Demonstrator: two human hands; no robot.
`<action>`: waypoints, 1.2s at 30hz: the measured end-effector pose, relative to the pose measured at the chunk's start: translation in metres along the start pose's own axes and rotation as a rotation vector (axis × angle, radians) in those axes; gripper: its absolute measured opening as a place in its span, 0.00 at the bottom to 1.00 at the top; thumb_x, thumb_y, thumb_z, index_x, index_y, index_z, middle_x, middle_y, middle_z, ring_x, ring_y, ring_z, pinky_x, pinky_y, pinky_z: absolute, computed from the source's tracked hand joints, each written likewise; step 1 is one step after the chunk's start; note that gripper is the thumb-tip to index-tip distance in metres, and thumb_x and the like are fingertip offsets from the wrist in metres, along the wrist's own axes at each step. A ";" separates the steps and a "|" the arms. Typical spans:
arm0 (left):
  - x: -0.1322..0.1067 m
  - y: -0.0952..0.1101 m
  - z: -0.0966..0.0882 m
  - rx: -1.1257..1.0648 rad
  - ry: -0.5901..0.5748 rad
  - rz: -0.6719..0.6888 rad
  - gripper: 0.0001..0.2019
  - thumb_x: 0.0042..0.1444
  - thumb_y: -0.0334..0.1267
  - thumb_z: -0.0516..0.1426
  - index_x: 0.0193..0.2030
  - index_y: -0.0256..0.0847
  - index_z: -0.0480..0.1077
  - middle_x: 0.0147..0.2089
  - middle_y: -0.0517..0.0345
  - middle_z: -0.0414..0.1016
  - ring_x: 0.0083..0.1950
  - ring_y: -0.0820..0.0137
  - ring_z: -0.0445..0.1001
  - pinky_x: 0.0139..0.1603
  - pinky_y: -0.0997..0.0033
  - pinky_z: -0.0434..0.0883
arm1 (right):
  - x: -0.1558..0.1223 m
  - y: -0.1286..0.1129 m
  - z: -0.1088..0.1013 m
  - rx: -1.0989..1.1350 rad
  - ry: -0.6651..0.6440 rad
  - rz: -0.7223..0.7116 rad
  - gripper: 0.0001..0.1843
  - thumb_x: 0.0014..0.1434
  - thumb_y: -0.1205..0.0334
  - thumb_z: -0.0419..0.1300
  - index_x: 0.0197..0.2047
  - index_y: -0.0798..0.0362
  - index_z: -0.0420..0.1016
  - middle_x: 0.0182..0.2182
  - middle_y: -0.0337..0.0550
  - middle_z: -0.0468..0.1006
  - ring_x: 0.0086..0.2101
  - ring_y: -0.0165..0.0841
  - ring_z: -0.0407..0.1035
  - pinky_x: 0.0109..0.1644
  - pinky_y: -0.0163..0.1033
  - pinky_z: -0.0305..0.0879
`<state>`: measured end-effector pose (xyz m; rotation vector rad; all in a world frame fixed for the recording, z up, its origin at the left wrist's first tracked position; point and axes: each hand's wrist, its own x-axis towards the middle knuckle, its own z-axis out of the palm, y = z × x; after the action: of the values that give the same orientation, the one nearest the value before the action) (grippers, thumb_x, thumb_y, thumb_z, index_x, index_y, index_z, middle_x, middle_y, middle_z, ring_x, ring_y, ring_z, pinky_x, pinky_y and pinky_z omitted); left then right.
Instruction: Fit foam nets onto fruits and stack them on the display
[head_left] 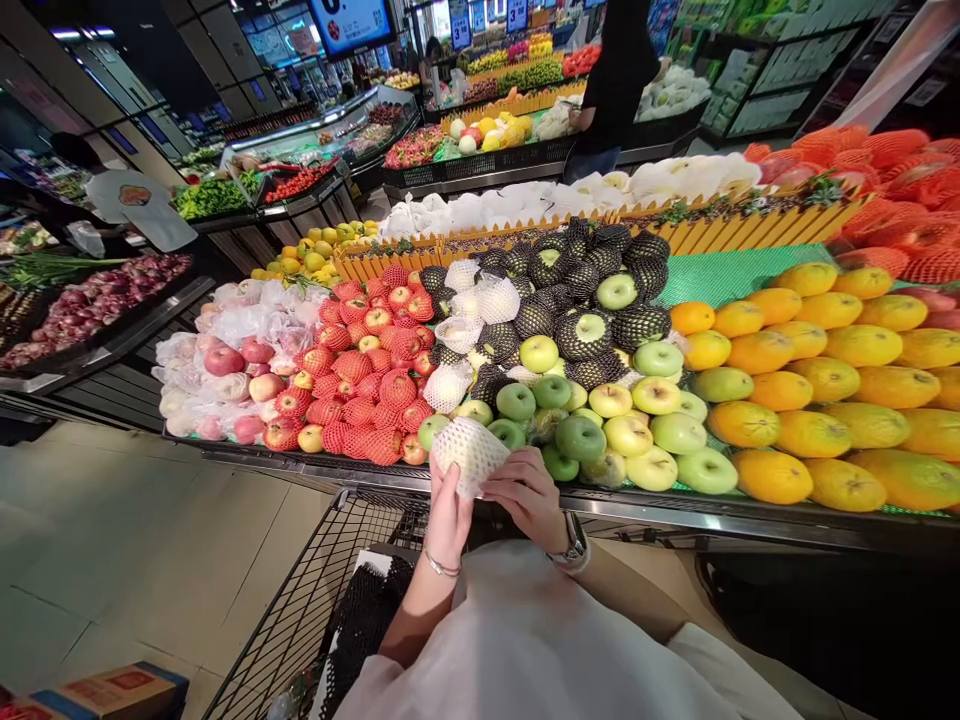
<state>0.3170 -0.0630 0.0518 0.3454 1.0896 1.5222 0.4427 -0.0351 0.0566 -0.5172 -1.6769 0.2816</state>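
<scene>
One white foam-mesh sleeve (469, 452), between hands: left hand (448, 510) clasping near-left side, right hand (531, 490) pinching right edge.

Bright ctr, dark btm R.

There are one left hand (451, 508), one right hand (531, 488), one held white foam net (471, 455), one wristwatch (574, 540), one bracelet (441, 565), one cart (301, 582); red-netted apples (352, 368) and black-netted fruit (583, 337) overlap beyond counting.
</scene>
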 end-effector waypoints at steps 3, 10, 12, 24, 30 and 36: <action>0.000 0.000 0.003 -0.003 0.044 0.022 0.39 0.50 0.51 0.62 0.67 0.48 0.54 0.70 0.48 0.58 0.66 0.58 0.64 0.59 0.64 0.72 | -0.003 -0.005 -0.009 0.109 -0.007 -0.033 0.12 0.65 0.65 0.56 0.50 0.48 0.76 0.25 0.38 0.76 0.26 0.30 0.69 0.33 0.39 0.69; 0.001 0.004 0.005 0.001 0.048 0.097 0.36 0.56 0.55 0.56 0.69 0.47 0.51 0.71 0.50 0.57 0.69 0.61 0.60 0.63 0.64 0.68 | 0.004 -0.004 -0.013 -0.149 -0.054 0.017 0.19 0.57 0.74 0.60 0.50 0.46 0.75 0.44 0.46 0.77 0.47 0.39 0.69 0.48 0.48 0.71; 0.001 0.004 0.005 0.017 0.017 0.091 0.34 0.57 0.55 0.55 0.68 0.46 0.53 0.69 0.49 0.60 0.68 0.61 0.62 0.63 0.64 0.68 | 0.004 -0.001 -0.008 -0.189 -0.117 0.026 0.19 0.59 0.73 0.58 0.50 0.44 0.75 0.50 0.46 0.74 0.54 0.41 0.65 0.54 0.53 0.68; 0.005 -0.005 0.000 0.009 0.026 -0.004 0.32 0.55 0.50 0.58 0.64 0.41 0.58 0.61 0.45 0.70 0.60 0.61 0.72 0.57 0.65 0.72 | -0.010 0.005 -0.008 -0.025 -0.250 -0.047 0.18 0.61 0.70 0.54 0.52 0.46 0.73 0.47 0.44 0.78 0.52 0.39 0.67 0.55 0.53 0.65; 0.017 -0.001 -0.009 0.111 0.011 0.048 0.40 0.47 0.54 0.63 0.66 0.51 0.54 0.66 0.50 0.64 0.64 0.60 0.68 0.58 0.64 0.72 | -0.016 0.011 -0.021 0.085 -0.229 0.061 0.18 0.63 0.69 0.50 0.51 0.46 0.73 0.42 0.44 0.78 0.44 0.36 0.71 0.52 0.50 0.67; 0.009 -0.007 0.005 0.196 -0.157 0.110 0.53 0.37 0.48 0.70 0.68 0.54 0.48 0.67 0.51 0.61 0.65 0.56 0.66 0.60 0.61 0.70 | -0.015 0.012 -0.010 0.182 0.013 0.546 0.27 0.66 0.49 0.50 0.66 0.44 0.57 0.64 0.48 0.58 0.64 0.44 0.53 0.65 0.55 0.56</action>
<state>0.3225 -0.0533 0.0463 0.6586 1.1123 1.4606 0.4565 -0.0333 0.0395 -0.8307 -1.4541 0.8176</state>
